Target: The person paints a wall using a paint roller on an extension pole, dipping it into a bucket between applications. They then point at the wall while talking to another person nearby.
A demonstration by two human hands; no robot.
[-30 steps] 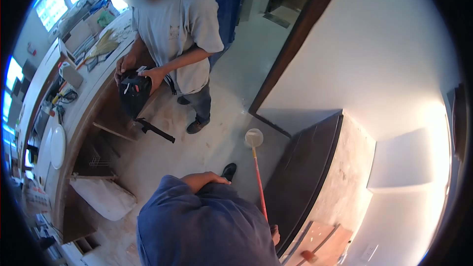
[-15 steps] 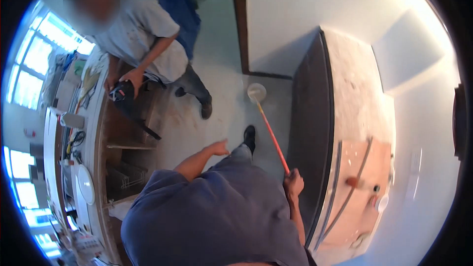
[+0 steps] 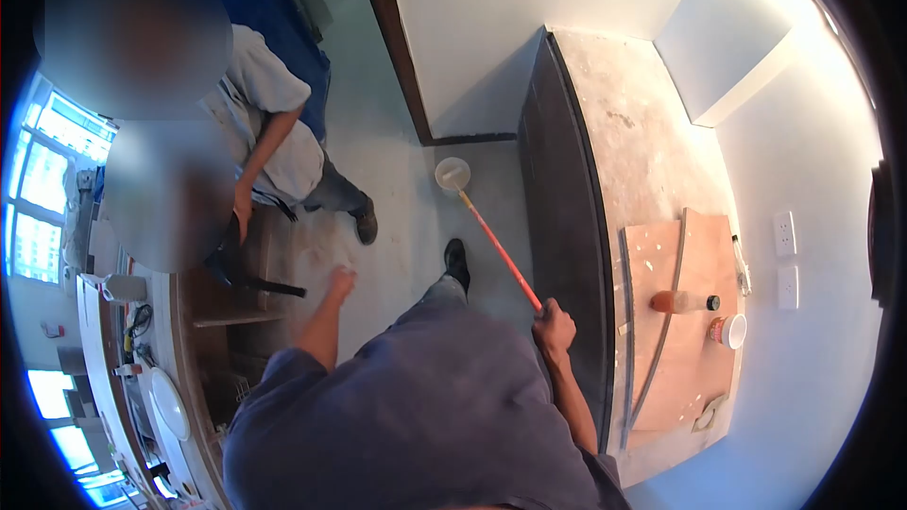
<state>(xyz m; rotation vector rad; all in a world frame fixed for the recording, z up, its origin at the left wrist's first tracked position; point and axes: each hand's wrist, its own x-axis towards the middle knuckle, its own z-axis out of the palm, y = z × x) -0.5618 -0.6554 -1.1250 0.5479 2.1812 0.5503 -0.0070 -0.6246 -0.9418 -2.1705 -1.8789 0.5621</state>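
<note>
Now, pole [image 3: 501, 251]: slanting before you; likely light, stiff, best gripped up top.
Bucket [image 3: 440, 179]: on the floor [image 3: 402, 227], at pole's far end.
Right hand [image 3: 555, 325]: your fingers clenched round pole.
Left hand [image 3: 344, 281]: blurred; fingers unreadable.

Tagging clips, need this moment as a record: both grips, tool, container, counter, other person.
right grip: closed around red pole
left grip: away from pole, nothing visible in it; blurred
pole far end: at white container; inside or not unclear
container position: on floor
counter: reddish board on top, bottle on board
other person: at left, holding black item
</note>
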